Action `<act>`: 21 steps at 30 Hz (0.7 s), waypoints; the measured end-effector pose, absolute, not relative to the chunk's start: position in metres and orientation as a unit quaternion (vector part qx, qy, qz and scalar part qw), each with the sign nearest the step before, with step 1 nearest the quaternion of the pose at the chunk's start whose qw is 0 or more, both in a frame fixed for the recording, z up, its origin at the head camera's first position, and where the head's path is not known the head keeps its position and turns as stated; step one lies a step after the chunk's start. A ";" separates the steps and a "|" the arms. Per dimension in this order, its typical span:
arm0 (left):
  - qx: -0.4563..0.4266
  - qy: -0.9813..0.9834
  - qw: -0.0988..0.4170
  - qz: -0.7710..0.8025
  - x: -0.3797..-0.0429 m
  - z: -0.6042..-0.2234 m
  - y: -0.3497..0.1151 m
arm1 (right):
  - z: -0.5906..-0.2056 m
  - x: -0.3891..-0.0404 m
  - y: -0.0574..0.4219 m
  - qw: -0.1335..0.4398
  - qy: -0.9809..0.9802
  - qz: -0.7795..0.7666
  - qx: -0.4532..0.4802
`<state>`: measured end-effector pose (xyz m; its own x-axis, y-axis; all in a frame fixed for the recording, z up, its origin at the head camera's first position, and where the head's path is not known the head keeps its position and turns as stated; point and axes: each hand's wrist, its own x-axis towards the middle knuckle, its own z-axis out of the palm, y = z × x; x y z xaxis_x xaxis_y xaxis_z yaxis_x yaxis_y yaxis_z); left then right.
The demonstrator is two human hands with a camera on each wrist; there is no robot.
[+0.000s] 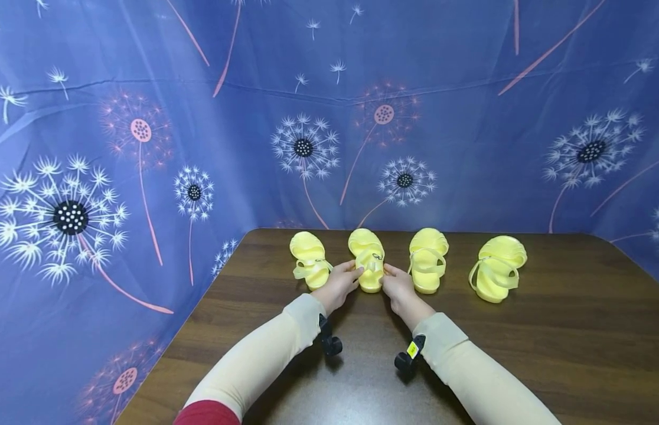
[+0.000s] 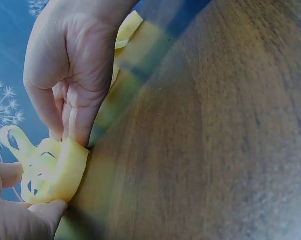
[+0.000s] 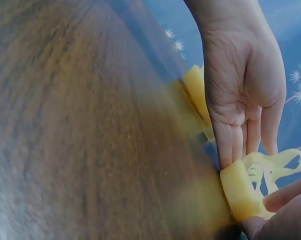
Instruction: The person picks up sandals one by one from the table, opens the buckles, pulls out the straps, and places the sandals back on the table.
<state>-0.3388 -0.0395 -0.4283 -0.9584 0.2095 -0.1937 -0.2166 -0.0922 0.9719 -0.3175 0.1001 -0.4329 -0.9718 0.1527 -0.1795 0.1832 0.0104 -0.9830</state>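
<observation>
Several yellow sandals stand in a row, toes toward the back. The left hand holds the left side of the second sandal from the left, its thumb at the sandal's edge. On the other side, the right hand grips the same sandal near the heel. The left wrist view shows this sandal between the two hands, heel toward the camera, with its strap standing up in a loop. In the right wrist view, fingers reach down to the sandal's heel. Parts of its sides are hidden behind the fingers.
One sandal stands left of the hands, close to the left fingers. Two more, a third sandal and a fourth sandal, stand to the right. All are near the far edge of the brown wooden table. A blue dandelion-print cloth hangs behind.
</observation>
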 end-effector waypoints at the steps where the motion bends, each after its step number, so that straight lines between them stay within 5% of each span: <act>1: -0.004 0.658 0.143 0.739 -0.338 -0.428 -0.040 | -0.433 -0.317 0.100 0.010 0.710 -0.693 0.122; 21: 0.005 0.683 0.119 0.721 -0.336 -0.425 -0.046 | -0.407 -0.311 0.101 0.006 0.633 -0.765 0.121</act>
